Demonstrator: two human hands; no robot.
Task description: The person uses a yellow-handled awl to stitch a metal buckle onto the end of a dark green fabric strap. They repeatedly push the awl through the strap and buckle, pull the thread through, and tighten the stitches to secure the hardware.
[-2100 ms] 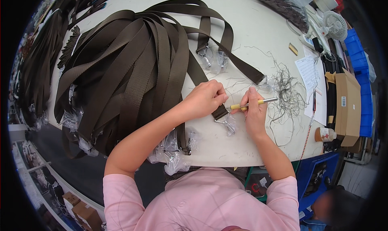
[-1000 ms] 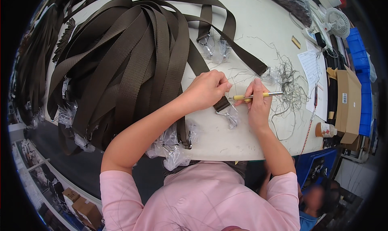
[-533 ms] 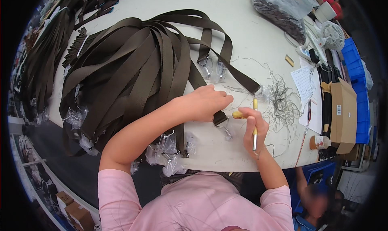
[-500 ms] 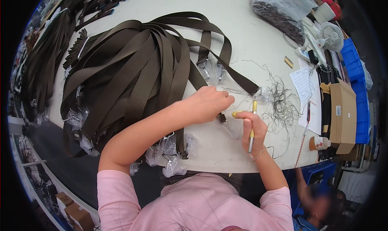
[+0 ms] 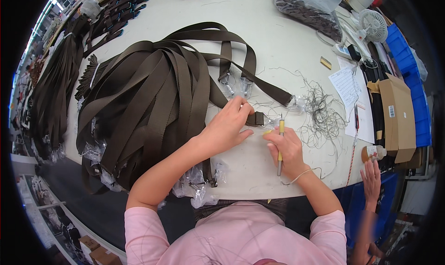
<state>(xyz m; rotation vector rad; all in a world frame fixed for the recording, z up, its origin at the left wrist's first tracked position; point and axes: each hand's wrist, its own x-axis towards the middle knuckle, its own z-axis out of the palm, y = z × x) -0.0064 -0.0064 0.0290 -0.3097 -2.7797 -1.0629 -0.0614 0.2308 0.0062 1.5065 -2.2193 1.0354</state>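
Note:
My left hand lies over a dark brown webbing strap, its fingers bent on the strap and its thumb sticking out. Just past the fingers shows the strap's end, with a small metal fitting in clear plastic. My right hand is wrapped round a slim yellow and grey pen-shaped tool, its thin tip pointing away from me. Something yellow covers a fingertip of that hand. A large heap of brown straps lies left of my hands. Another strap end rests beyond them, beside tangled loose threads.
More straps hang at the far left. A bagged brown bundle, small fan, paper sheet, cardboard box and blue bins line the right. Another person's hand reaches toward a bottle at the table's right edge.
My left hand has loosened from a fist, thumb now out. The strap end beside it has swung from pointing toward me to pointing right. Another person's hand has come up at the right.

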